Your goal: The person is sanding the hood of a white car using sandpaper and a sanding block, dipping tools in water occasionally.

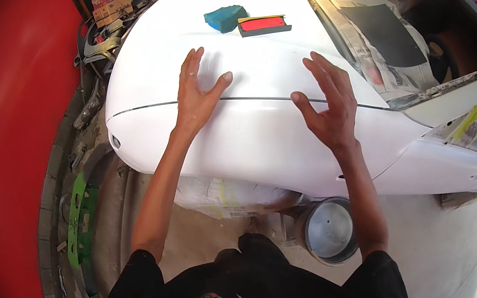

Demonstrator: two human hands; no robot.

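Observation:
Both my hands are raised over the white front of a car (267, 128), fingers apart and nothing in them. My left hand (198, 95) is over the bonnet side of the dark seam, its thumb pointing up and right. My right hand (330, 107) is farther right, fingers spread toward the upper left. Whether either hand touches the paint I cannot tell. Beyond them on the bonnet lie a crumpled teal cloth or pad (225, 18) and, against it, a red and black sanding block (264, 26) with a yellowish edge.
Newspaper (357, 42) and a dark sheet (385, 31) cover the windscreen area. A metal drum (331, 229) stands by the car's near side, close to my right arm. Cardboard boxes (111, 4) and clutter lie at the left, with a green curved part (76, 216) below and a red surface (11, 111) beyond.

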